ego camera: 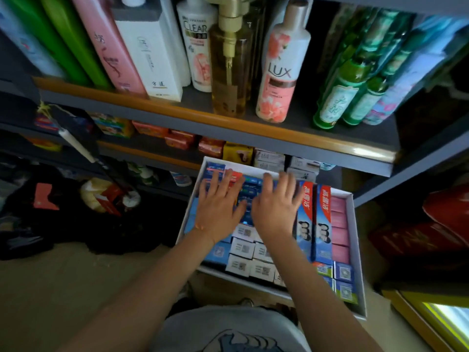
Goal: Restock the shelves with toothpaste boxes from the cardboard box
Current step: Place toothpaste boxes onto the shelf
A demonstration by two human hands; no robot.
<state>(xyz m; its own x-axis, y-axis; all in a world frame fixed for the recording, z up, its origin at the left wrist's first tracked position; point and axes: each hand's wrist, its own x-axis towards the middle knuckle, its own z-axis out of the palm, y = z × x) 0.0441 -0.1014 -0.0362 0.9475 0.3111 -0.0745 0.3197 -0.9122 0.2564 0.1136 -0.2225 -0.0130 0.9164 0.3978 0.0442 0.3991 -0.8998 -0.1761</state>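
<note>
Shelves (218, 123): bottles at 12 o'clock, soap packs on the tier below.
Left hand (218, 212): fingers spread flat, resting on toothpaste boxes (313, 219).
Right hand (275, 209): spread flat beside it, gripping nothing.
Cardboard box (354, 224): at 4 o'clock, packed full.

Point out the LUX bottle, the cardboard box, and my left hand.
LUX bottle (279, 72): head view, on its label.
cardboard box (356, 250): head view, on its right wall.
left hand (218, 212): head view, back of hand.
</note>
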